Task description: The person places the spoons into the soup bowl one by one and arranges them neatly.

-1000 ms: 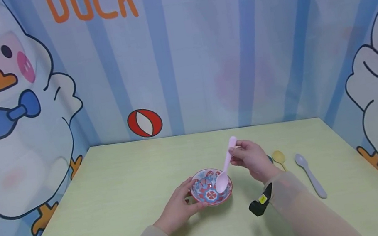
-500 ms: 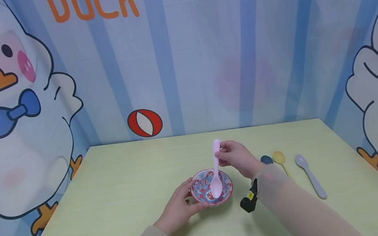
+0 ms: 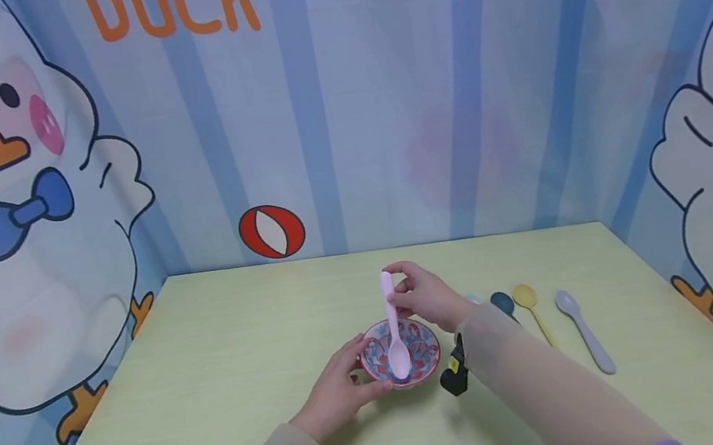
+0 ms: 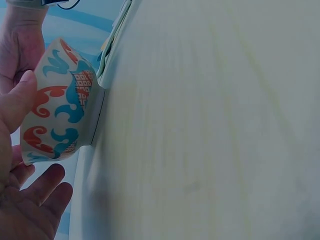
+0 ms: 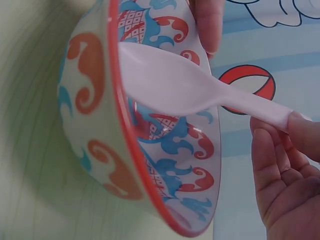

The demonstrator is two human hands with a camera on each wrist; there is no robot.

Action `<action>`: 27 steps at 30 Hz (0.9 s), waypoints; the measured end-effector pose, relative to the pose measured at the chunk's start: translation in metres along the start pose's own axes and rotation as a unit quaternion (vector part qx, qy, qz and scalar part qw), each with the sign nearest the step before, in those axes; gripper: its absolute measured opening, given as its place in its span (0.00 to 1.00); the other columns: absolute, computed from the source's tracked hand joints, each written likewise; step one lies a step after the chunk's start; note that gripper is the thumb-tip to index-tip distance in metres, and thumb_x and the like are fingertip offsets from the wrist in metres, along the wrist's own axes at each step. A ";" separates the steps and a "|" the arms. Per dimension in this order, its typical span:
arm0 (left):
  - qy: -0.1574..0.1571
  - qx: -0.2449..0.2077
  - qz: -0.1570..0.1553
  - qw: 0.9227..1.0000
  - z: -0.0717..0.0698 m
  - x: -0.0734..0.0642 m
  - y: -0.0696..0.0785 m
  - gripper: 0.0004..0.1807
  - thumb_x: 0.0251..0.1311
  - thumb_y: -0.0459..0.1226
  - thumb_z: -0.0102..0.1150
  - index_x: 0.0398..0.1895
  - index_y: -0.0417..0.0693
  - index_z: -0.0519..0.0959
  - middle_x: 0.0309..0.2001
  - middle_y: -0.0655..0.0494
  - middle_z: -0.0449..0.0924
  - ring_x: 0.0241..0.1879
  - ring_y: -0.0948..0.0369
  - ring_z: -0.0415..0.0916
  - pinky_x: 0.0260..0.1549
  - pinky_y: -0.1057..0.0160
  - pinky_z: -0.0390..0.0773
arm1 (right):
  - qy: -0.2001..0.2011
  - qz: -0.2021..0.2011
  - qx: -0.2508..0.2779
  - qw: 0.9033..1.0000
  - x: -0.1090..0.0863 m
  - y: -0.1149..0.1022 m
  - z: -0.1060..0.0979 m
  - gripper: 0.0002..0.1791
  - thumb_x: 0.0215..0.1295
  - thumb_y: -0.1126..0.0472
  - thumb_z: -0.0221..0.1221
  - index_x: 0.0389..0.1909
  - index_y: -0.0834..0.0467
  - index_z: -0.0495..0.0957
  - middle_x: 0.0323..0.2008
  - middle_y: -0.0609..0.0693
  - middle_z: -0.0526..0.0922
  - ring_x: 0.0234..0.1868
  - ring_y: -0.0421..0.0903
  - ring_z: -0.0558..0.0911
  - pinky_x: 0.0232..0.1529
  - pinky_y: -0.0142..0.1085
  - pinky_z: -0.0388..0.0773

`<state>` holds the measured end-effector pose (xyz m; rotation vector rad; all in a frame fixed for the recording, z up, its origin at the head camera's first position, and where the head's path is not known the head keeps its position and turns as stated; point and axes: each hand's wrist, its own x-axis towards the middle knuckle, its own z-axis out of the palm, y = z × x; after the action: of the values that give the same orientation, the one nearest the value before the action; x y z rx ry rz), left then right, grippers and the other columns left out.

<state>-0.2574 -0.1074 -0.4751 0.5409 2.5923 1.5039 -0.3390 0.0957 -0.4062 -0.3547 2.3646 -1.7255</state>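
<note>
A small round bowl (image 3: 426, 357) with a red rim and a red and blue pattern stands on the table. My left hand (image 3: 335, 393) holds it at its left side, thumb and fingers at the rim; the left wrist view shows the bowl's patterned outside (image 4: 65, 107) beside the thumb (image 4: 20, 102). My right hand (image 3: 433, 298) pinches a pale pink spoon (image 3: 394, 327) by its handle. The spoon points down, its scoop over the inside of the bowl. In the right wrist view the scoop (image 5: 165, 82) overlaps the bowl's inner wall.
To the right lie a lavender spoon (image 3: 585, 332), a yellow spoon (image 3: 525, 296) and a dark blue spoon (image 3: 503, 302), partly hidden by the right sleeve. A light blue tip (image 3: 473, 299) peeks out beside them. A duck-printed curtain (image 3: 376, 92) borders the table's back.
My right hand has moved left with the pink spoon, and the scoop has shifted left across the bowl. More of the dark blue spoon shows. My left hand and the bowl have stayed nearly still.
</note>
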 end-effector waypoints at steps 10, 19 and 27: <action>0.001 0.003 -0.003 1.000 0.001 0.002 0.001 0.45 0.52 0.49 0.71 0.72 0.52 0.61 0.73 0.48 0.54 0.58 0.52 0.69 0.55 0.52 0.74 | -0.013 0.017 0.011 1.000 0.012 0.009 0.006 0.26 0.67 0.70 0.57 0.65 0.56 0.65 0.39 0.59 0.76 0.32 0.49 0.81 0.38 0.42 0.83; 0.003 0.005 -0.006 1.000 0.002 0.000 0.001 0.45 0.52 0.49 0.71 0.73 0.53 0.61 0.73 0.49 0.53 0.59 0.51 0.69 0.55 0.52 0.74 | 0.003 0.031 -0.049 0.998 0.014 0.011 0.007 0.26 0.65 0.63 0.61 0.64 0.50 0.69 0.41 0.55 0.79 0.42 0.51 0.78 0.46 0.43 0.77; 0.002 0.005 -0.006 1.000 0.002 0.001 0.001 0.45 0.52 0.49 0.71 0.72 0.52 0.61 0.73 0.49 0.54 0.58 0.52 0.69 0.55 0.52 0.74 | -0.028 0.038 -0.073 0.996 0.015 0.015 0.010 0.27 0.67 0.62 0.59 0.66 0.49 0.68 0.43 0.54 0.78 0.43 0.49 0.78 0.48 0.44 0.76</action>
<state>-0.2570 -0.1050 -0.4748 0.5242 2.6037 1.4904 -0.3519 0.0861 -0.4239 -0.3249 2.4369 -1.4949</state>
